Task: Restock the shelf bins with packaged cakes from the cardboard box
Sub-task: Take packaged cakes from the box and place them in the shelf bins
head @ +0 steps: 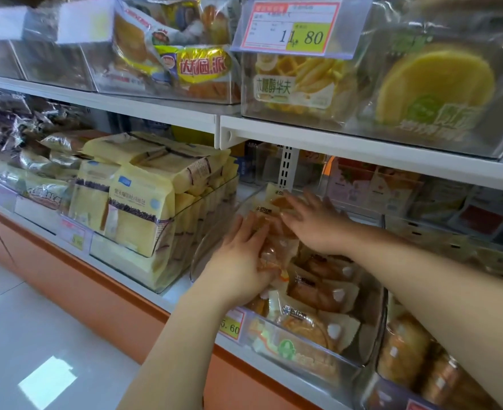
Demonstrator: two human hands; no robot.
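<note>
A clear plastic shelf bin [374, 329] on the lower shelf holds several packaged cakes [312, 294] in cream and transparent wrappers. My left hand [241, 261] lies flat with fingers spread on a clear-wrapped cake [274, 255] at the bin's left side. My right hand [312, 220] reaches deeper, fingers spread, pressing on a packaged cake [274, 199] toward the back of the bin. Neither hand clearly grips a pack. The cardboard box is out of view.
To the left stands a bin of yellow bread packs [143, 208]. The white upper shelf [362, 143] overhangs the hands and carries more bins and an 11.80 price tag [300, 25]. Another bin of rolls [416, 356] sits right. An orange cabinet [102, 297] is below.
</note>
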